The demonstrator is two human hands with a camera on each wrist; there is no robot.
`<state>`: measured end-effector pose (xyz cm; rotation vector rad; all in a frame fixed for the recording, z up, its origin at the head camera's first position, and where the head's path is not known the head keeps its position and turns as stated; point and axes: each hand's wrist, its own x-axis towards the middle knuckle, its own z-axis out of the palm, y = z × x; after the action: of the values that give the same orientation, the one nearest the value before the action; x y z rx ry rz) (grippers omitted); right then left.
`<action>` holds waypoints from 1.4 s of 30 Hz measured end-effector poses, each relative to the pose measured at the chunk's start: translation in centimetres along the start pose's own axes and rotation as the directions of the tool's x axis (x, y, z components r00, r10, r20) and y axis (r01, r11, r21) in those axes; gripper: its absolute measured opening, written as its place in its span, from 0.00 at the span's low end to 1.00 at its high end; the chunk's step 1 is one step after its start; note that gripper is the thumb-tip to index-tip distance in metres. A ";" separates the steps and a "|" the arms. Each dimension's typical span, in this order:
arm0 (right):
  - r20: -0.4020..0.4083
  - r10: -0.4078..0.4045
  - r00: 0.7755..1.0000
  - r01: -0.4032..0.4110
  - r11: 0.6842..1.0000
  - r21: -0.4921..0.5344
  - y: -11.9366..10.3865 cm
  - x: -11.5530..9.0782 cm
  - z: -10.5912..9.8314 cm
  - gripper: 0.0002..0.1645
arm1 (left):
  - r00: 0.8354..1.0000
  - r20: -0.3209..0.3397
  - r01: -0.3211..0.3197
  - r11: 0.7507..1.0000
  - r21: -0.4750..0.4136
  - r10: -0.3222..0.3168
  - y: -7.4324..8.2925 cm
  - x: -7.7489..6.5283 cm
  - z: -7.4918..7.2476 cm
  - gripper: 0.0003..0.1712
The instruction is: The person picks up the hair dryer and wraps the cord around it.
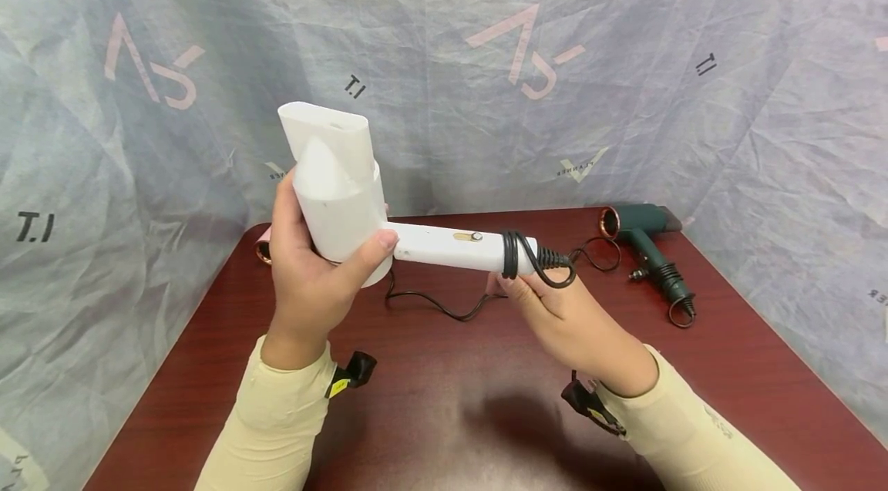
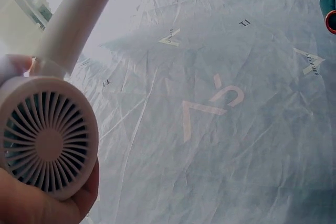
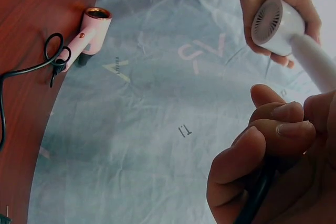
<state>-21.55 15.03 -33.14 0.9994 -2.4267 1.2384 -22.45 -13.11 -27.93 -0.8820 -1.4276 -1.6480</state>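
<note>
A white hair dryer [image 1: 340,221] is held up above the table, its flat nozzle pointing up and its handle [image 1: 444,244] lying nearly level toward the right. My left hand [image 1: 305,290] grips the barrel, with the thumb across its front near the handle joint. In the left wrist view the round vented back [image 2: 50,140] faces the camera. Black cord [image 1: 510,253] is looped around the handle's end. Just under that end is my right hand [image 1: 569,321]; the right wrist view shows its fingers [image 3: 286,129] curled around a black cord [image 3: 257,198].
A dark green hair dryer [image 1: 645,240] lies at the table's back right, cord wound on its handle. At the back left lies a pink hair dryer [image 3: 94,32], mostly hidden in the head view. A black cord [image 1: 444,310] crosses the reddish-brown table [image 1: 416,398]. Grey printed cloth [image 1: 430,75] hangs around it.
</note>
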 end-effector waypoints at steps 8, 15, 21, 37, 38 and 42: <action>0.016 -0.017 1.000 0.019 0.983 -0.180 -0.4 0.2 0.5 0.15 | 0.986 -0.166 0.014 0.999 0.049 -0.005 -0.2 0.3 -0.1 0.42; 0.004 -0.044 0.999 0.044 0.978 -0.205 -0.9 -0.2 0.9 0.11 | 0.979 -0.205 0.022 0.999 0.035 -0.015 1.1 0.6 0.8 0.39; 0.015 -0.038 0.999 0.040 0.976 -0.212 -1.5 -0.6 1.1 0.10 | 0.974 -0.227 0.016 0.996 0.091 0.005 1.4 0.7 1.0 0.41; 0.025 -0.082 0.996 0.085 0.975 -0.205 -3.8 -1.5 0.8 0.09 | 0.943 -0.325 -0.036 0.994 0.107 0.069 0.8 1.0 0.6 0.47; 0.024 -0.082 0.996 0.085 0.975 -0.205 -3.9 -1.6 0.7 0.09 | 0.944 -0.323 -0.034 0.993 0.116 0.070 0.8 1.0 0.5 0.47; -0.002 -0.100 0.995 0.097 0.973 -0.208 -4.3 -1.9 0.6 0.10 | 0.952 -0.298 -0.021 0.985 0.170 0.072 0.8 0.9 0.4 0.46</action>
<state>-17.26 13.73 -31.74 1.0326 -2.4042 0.9338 -22.18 -12.89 -26.77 -0.5369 -1.2956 -1.5281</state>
